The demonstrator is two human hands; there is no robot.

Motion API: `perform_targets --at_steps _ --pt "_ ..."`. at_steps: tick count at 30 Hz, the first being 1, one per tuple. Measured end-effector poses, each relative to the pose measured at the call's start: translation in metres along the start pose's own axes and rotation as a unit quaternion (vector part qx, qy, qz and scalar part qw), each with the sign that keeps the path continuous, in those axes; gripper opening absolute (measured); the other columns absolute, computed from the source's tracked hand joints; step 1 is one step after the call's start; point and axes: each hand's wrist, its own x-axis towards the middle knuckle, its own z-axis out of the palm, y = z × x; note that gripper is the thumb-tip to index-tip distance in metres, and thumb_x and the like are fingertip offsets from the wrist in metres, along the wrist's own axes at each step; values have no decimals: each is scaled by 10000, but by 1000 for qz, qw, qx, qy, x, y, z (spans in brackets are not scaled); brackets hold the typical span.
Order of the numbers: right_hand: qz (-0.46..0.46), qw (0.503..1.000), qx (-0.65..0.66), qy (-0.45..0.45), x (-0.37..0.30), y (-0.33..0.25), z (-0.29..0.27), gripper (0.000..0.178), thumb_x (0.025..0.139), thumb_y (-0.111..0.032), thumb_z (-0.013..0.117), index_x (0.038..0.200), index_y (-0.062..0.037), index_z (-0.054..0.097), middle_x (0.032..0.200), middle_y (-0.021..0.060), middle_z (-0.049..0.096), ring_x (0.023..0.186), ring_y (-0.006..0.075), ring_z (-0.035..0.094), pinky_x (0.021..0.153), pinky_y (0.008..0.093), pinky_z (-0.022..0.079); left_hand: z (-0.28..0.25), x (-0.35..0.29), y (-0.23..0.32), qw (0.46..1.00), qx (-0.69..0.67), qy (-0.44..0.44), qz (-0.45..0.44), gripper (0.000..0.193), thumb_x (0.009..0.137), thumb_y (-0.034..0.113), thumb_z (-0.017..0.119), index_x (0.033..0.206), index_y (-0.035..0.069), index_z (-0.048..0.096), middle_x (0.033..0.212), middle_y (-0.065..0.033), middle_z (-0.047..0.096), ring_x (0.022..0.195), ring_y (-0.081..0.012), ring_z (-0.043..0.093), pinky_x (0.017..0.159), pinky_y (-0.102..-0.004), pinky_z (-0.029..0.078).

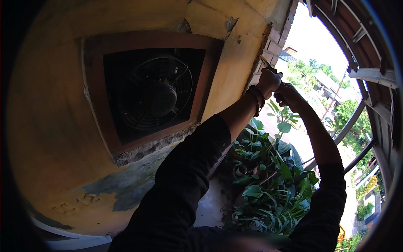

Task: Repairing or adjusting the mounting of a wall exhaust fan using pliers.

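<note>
Both my arms, in dark sleeves, reach up and forward to the brick-edged corner (273,44) of the yellow wall. My left hand (270,80), with dark bracelets at its wrist, is closed. A thin, stick-like thing (264,62) juts from the top of its fist toward the bricks; its kind is too small and dim to tell. Right beside and slightly below, my right hand (290,96) is closed too, its fingers curled close to the left hand. What it grips, if anything, is hidden in shadow.
Left of my arms, a round fan (157,98) sits in a brown-framed opening (93,84) in the peeling yellow wall (50,126). Leafy green plants (277,185) grow below my hands. A metal-framed roof (373,46) and curved bars (350,122) stand at the right.
</note>
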Motion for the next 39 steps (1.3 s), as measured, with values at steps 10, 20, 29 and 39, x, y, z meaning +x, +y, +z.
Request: perform_targets --at_steps 10,20,29,39 --pt "-148 988 -7 44 5 -18 29 319 1022 -368 566 901 -76 611 695 38 636 516 79 534 437 232 349 -30 -11 38 973 151 5 176 503 909 364 733 1176 -17 542 1050 -201 712 974 -312 712 794 -410 564" --pt "-117 965 230 54 -7 23 70 473 962 -434 668 1204 -29 642 947 78 696 830 182 705 682 320 559 -135 -23 109 200 900 175 344 618 1005 366 463 1522 31 418 1617 -96 341 1491 -370 242 1213 -581 140" --pt "-130 975 174 35 -1 57 91 489 975 -452 667 1186 -12 635 926 88 696 773 165 709 617 301 557 -154 -24 121 208 899 106 371 602 991 442 549 1498 124 482 1599 -70 371 1480 -338 278 1206 -552 186" --pt "-237 919 283 139 21 -13 131 471 1048 -481 518 1081 -24 630 751 72 653 602 124 646 526 266 507 -142 -28 255 464 621 35 630 516 926 326 668 1288 -32 581 1373 -255 575 1317 -361 521 1126 -506 364"
